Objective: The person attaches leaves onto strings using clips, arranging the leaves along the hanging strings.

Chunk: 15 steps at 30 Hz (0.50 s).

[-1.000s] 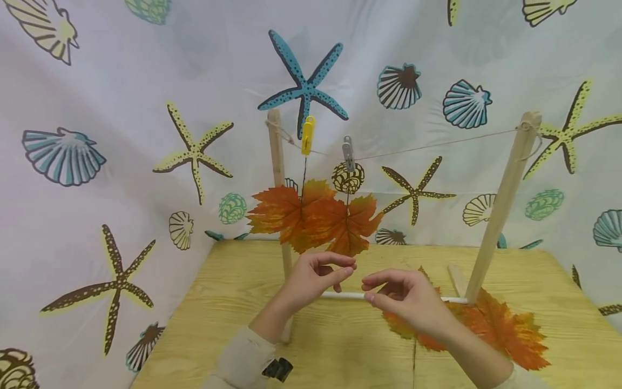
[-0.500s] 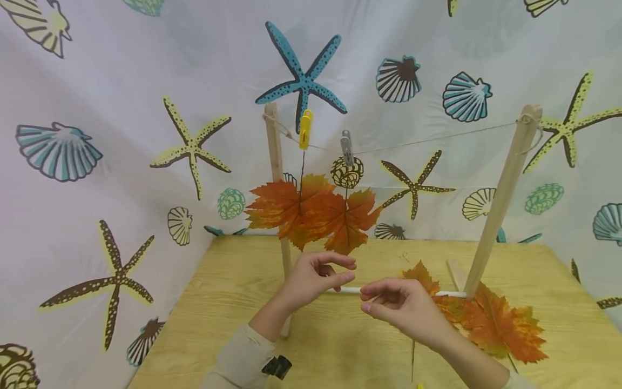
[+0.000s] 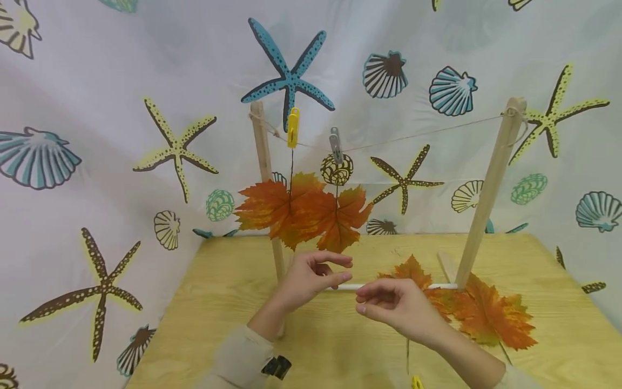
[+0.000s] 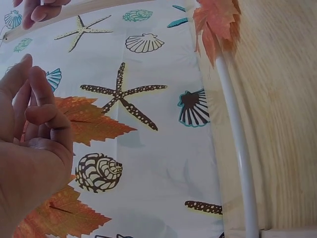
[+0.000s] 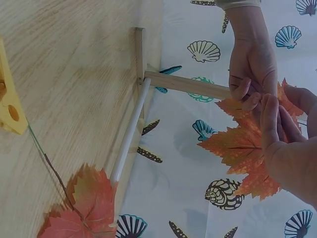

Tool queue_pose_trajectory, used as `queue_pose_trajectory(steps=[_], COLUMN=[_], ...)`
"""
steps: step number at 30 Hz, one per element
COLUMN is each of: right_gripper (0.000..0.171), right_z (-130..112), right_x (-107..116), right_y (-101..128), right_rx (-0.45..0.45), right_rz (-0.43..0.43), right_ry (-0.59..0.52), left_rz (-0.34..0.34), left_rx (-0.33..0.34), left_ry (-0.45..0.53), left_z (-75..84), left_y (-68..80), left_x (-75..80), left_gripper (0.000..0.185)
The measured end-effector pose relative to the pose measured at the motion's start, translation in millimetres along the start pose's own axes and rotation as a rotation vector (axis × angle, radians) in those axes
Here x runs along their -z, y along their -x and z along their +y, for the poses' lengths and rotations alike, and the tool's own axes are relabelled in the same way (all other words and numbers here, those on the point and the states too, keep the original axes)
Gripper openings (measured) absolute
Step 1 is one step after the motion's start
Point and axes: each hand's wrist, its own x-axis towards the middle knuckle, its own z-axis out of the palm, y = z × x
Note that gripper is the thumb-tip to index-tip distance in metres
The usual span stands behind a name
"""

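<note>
Two orange maple leaves [image 3: 303, 210] already hang by their wire stems from the string [image 3: 418, 141], one under a yellow clothespin [image 3: 293, 127] and one under a grey clothespin [image 3: 335, 145], so the hanging looks partly done. Still to go, by my reading, are the loose maple leaves [image 3: 478, 313] lying on the wooden table [image 3: 340, 346] just right of the right hand [image 3: 396, 309], and a second yellow clothespin [image 3: 416, 383] at the near edge below that hand. Both hands float just under the hung leaves, close together but apart, in front of the white rod [image 3: 389, 287] that joins the bases of the two wooden posts [image 3: 488, 194]. The left hand [image 3: 311, 276] has its fingers loosely curled, thumb and forefinger parted, with nothing between them; the left wrist view shows its palm bare. The right hand is likewise loosely curled, its fingertips drawn toward the thumb, and no frame shows anything caught in them. Behind everything hangs a curtain [image 3: 97, 135] printed with shells and starfish.
</note>
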Motion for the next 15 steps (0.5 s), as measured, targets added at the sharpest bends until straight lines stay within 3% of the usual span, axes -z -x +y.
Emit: queue_pose_trajectory(steps=[5, 12, 15], right_gripper=[0.03, 0.03, 0.031], right_z=[6, 10, 13], right_x=[-1, 0, -2], right_y=[7, 3, 6], right_rx=[-0.042, 0.008, -0.012], right_rz=[-0.031, 0.002, -0.011], right_ry=[-0.022, 0.001, -0.014], left_rz=[-0.037, -0.037, -0.064], left_rx=[0.039, -0.006, 0.024], left_ry=[0.032, -0.007, -0.015], left_z=[-8.6, -10.7, -12.7], left_y=[4.9, -4.8, -3.0], left_x=[-8.0, -9.7, -11.5], left_gripper=[0.031, 0.026, 0.025])
